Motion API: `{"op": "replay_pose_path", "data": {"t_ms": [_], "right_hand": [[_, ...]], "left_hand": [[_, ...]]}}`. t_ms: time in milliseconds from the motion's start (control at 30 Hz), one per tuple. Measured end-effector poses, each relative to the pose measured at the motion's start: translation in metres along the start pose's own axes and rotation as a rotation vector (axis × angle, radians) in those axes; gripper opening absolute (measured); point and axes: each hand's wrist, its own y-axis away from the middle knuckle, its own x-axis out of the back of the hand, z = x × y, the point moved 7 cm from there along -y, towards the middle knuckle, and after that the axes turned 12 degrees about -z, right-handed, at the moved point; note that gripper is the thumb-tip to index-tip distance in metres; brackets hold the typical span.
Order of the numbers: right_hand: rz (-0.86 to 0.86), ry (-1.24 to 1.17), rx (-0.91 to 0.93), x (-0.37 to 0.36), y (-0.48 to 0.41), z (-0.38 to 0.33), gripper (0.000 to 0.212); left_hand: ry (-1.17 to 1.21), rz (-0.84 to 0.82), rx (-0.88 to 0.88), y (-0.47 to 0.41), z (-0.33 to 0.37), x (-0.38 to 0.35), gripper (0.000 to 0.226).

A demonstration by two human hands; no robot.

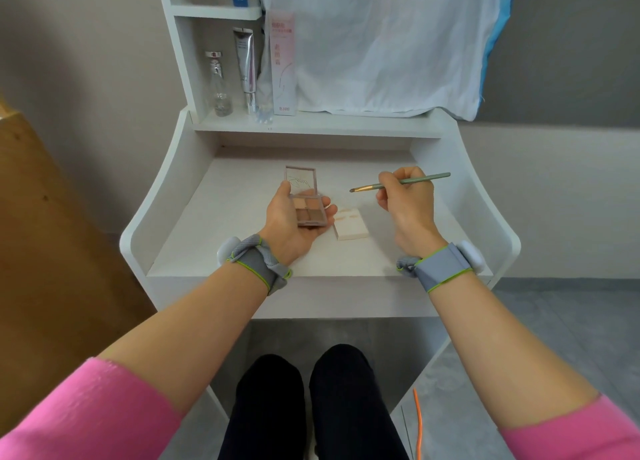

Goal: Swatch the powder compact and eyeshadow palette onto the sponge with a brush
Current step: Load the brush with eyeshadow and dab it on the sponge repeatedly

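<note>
White and raised at its edges, the table [242, 258] carried a pale sponge [351, 227] already marked with faint streaks. The left hand [294, 224] cradled the open eyeshadow palette [309, 206] in its palm, lid tipped up, four pans showing. The right hand [407, 200] pinched a slim green brush [398, 183] near mid-handle, bristles aimed toward the palette but apart from it. No powder compact was visible. The palette looked light, rigid and brittle at the hinge, best held by its base; the sponge would likely yield under pressure, so light strokes seemed wise.
</note>
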Motion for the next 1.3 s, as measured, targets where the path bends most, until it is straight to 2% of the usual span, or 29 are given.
{"op": "replay_pose_path", "data": {"t_ms": [433,600,733,1000,1100,1300], "right_hand": [[-0.064,-0.003,0.025,-0.02,0.009,-0.011,0.016],[-0.108,0.017,0.096,-0.031,0.014,-0.019,0.019],[-0.194,0.126,0.219,-0.045,0.022,-0.027,0.019],[-0.287,0.216,0.344,-0.067,0.038,-0.032,0.012],[-0.321,0.36,0.378,-0.073,0.038,-0.026,0.014],[-0.304,0.443,0.465,-0.073,0.04,-0.028,0.015]], "left_hand": [[-0.016,-0.01,0.028,0.014,0.007,0.0,0.061],[-0.011,-0.031,0.028,0.017,0.01,-0.003,0.063],[-0.003,-0.035,0.024,0.018,0.01,-0.004,0.066],[0.054,-0.031,0.036,0.019,0.009,-0.007,0.063],[0.072,-0.014,0.031,0.018,0.01,-0.006,0.06],[0.08,-0.012,0.036,0.018,0.009,-0.005,0.059]]}}
